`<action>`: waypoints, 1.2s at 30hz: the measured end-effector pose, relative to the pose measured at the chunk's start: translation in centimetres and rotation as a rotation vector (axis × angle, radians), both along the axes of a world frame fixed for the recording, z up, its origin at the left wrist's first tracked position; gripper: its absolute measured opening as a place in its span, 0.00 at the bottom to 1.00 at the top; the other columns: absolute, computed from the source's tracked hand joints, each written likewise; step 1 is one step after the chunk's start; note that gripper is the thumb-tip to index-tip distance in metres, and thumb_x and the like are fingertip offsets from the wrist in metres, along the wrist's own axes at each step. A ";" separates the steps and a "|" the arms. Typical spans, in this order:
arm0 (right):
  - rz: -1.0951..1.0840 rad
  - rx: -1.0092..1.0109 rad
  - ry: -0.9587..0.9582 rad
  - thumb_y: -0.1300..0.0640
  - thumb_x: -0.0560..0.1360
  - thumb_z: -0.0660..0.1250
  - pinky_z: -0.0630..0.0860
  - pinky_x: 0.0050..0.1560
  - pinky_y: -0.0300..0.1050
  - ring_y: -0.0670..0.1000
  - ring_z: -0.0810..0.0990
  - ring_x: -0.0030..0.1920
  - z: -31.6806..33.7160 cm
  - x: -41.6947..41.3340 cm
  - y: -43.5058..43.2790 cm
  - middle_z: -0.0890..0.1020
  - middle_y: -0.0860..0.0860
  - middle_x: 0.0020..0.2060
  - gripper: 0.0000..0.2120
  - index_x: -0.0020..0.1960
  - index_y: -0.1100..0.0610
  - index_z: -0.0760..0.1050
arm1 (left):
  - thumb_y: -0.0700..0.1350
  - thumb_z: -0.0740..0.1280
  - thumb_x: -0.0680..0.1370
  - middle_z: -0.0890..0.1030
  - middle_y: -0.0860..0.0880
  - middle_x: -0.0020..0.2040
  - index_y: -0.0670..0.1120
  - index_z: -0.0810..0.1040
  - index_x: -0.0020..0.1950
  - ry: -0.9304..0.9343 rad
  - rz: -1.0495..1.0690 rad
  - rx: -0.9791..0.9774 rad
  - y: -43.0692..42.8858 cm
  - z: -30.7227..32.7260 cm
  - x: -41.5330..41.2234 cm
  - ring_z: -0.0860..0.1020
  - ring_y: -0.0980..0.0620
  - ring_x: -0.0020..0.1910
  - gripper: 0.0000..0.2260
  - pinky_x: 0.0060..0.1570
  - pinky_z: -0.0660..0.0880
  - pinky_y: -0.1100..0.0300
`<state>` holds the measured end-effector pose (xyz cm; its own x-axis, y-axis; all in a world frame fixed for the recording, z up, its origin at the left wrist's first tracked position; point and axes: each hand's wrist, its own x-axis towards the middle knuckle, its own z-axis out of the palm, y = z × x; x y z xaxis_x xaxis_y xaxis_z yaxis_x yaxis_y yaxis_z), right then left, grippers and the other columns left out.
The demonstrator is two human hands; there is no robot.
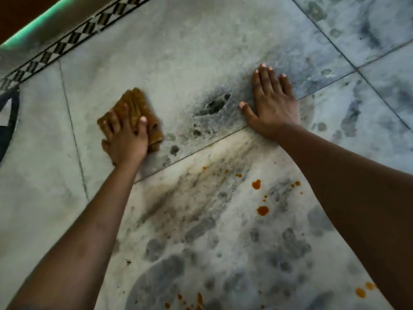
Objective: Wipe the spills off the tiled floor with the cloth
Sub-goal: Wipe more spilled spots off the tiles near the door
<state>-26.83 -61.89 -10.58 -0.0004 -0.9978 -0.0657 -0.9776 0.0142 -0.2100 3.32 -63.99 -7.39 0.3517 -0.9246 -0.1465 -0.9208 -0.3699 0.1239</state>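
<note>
My left hand grips a crumpled brown cloth and holds it down on the grey marbled tiled floor, left of centre. My right hand lies flat on the floor with its fingers spread, to the right of the cloth. Between the hands is a dark wet patch. Nearer to me a brownish smear runs diagonally along a tile joint. Orange-red drops dot the tile below the right hand, and more drops sit at the bottom edge.
A black-and-white patterned border strip runs along the far left, with a green-lit edge beyond it. A dark curved shape lies at the left edge. Tile joints cross at the upper right.
</note>
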 end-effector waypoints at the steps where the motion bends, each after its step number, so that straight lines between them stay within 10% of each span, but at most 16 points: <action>1: -0.005 -0.002 -0.012 0.40 0.75 0.43 0.39 0.74 0.51 0.54 0.44 0.76 0.0 0.2 0.0 0.47 0.58 0.76 0.38 0.76 0.62 0.44 | 0.60 0.51 0.80 0.47 0.49 0.79 0.56 0.50 0.77 0.001 0.037 -0.011 2.1 0.1 -0.6 0.46 0.44 0.77 0.26 0.71 0.49 0.39; 9: -0.027 -0.022 -0.009 0.39 0.74 0.43 0.40 0.74 0.51 0.54 0.46 0.76 0.1 0.1 0.2 0.48 0.58 0.76 0.38 0.76 0.62 0.45 | 0.66 0.51 0.77 0.46 0.52 0.79 0.61 0.49 0.76 -0.023 -0.379 0.043 2.5 -0.3 -12.8 0.44 0.45 0.77 0.29 0.71 0.47 0.40; 19: -0.024 -0.042 -0.055 0.39 0.74 0.44 0.41 0.75 0.51 0.53 0.45 0.76 0.1 0.5 0.0 0.48 0.57 0.77 0.38 0.77 0.61 0.45 | 0.61 0.51 0.80 0.47 0.49 0.79 0.56 0.51 0.77 -0.017 0.098 0.014 2.2 0.2 -0.4 0.45 0.44 0.77 0.27 0.69 0.51 0.38; 29: -0.039 -0.042 -0.043 0.39 0.74 0.45 0.41 0.75 0.51 0.53 0.46 0.76 0.2 0.4 0.2 0.49 0.57 0.76 0.38 0.77 0.61 0.46 | 0.68 0.52 0.76 0.46 0.52 0.79 0.62 0.49 0.76 -0.006 -0.298 0.031 -0.2 -0.1 -12.7 0.45 0.44 0.77 0.30 0.69 0.49 0.36; 36: -0.039 -0.044 -0.048 0.39 0.74 0.44 0.41 0.75 0.50 0.53 0.46 0.76 0.2 0.3 0.0 0.49 0.57 0.77 0.37 0.77 0.60 0.46 | 0.65 0.52 0.78 0.47 0.52 0.79 0.58 0.50 0.77 0.028 0.028 0.044 -5.6 0.2 0.4 0.46 0.44 0.77 0.30 0.68 0.52 0.34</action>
